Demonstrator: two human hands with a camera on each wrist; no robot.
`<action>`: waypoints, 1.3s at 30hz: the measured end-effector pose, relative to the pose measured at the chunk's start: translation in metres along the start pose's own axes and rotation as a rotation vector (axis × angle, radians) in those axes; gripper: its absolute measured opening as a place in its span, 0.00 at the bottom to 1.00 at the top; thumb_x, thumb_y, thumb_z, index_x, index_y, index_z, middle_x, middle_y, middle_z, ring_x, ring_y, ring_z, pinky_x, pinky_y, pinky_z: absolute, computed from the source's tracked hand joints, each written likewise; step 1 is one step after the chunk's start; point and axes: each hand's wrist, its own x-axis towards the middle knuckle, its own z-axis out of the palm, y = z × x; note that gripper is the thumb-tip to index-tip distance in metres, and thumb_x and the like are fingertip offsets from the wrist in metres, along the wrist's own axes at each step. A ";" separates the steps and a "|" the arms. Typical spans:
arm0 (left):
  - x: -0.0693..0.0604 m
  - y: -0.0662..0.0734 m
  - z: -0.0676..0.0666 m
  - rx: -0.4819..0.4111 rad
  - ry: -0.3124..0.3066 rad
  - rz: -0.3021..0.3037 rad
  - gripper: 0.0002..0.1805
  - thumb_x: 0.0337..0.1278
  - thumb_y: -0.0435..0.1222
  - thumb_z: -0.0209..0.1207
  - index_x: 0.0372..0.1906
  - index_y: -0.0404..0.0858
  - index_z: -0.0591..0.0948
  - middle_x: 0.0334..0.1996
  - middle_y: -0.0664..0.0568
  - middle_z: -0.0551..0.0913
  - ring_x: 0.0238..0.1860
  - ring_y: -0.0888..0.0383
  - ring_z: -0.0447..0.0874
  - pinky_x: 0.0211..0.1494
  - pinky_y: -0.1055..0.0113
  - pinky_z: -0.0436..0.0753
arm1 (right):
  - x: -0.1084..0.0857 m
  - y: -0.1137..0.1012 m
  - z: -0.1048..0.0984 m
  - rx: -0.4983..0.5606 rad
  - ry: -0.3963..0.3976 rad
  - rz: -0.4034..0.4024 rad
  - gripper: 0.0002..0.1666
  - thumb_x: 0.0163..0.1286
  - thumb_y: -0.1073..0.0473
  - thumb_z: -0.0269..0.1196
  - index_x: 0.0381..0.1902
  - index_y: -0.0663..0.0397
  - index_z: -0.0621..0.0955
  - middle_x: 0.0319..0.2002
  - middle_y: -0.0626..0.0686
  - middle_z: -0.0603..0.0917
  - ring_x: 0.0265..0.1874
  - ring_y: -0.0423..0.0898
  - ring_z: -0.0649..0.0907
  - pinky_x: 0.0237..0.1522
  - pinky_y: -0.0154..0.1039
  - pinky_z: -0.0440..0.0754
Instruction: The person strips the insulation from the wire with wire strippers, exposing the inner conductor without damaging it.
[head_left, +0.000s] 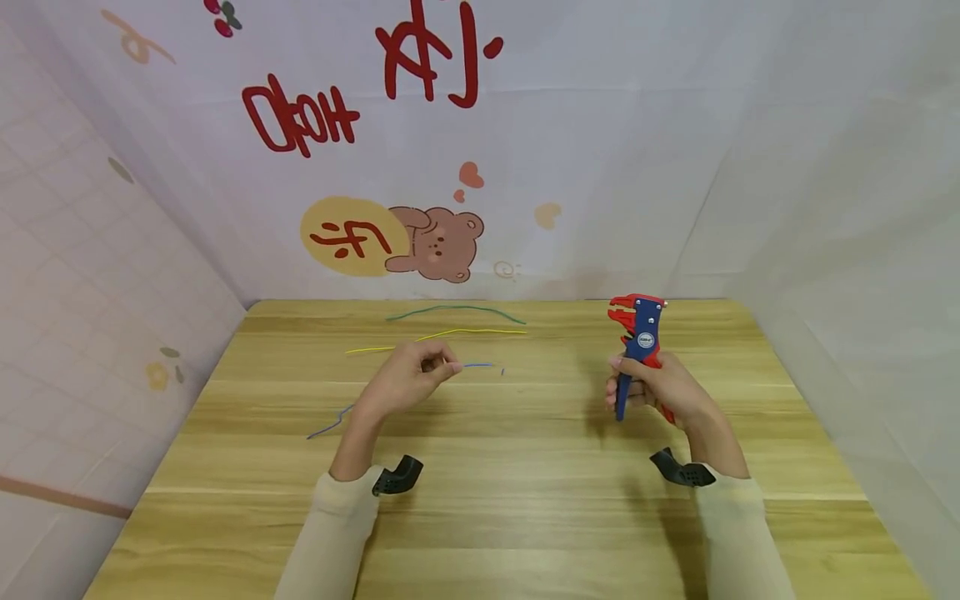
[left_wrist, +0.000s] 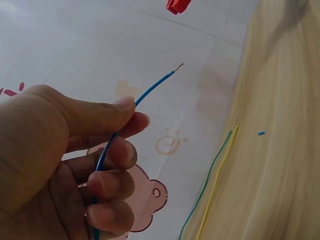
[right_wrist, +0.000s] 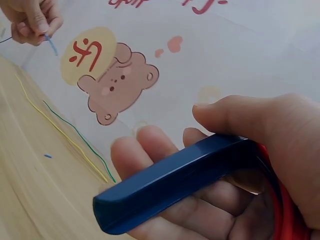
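Between thumb and forefinger, my left hand [head_left: 408,377] pinches a blue wire [left_wrist: 155,88] whose tip shows bare metal strands [left_wrist: 179,66]. The wire's other end trails past the wrist to the lower left in the head view. My right hand [head_left: 663,387] grips a wire stripper [head_left: 643,337] with blue and red handles, its red jaws pointing up and away from me. Apart from the wire, the tool stands well to its right. A small cut piece of blue insulation [head_left: 502,372] lies on the table just right of the bared tip.
A yellow wire [head_left: 480,331] and a green wire [head_left: 457,307] lie behind the left hand on the wooden table [head_left: 525,517]. White cloth [head_left: 615,167] printed with a bear and red characters hangs along the table's back edge.
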 end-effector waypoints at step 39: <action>0.008 -0.038 0.090 0.355 -0.040 -0.027 0.05 0.68 0.39 0.65 0.36 0.43 0.89 0.35 0.56 0.80 0.42 0.58 0.70 0.55 0.57 0.78 | 0.005 0.026 -0.022 0.130 -0.026 0.072 0.18 0.81 0.50 0.57 0.43 0.59 0.82 0.32 0.53 0.90 0.32 0.50 0.92 0.45 0.51 0.89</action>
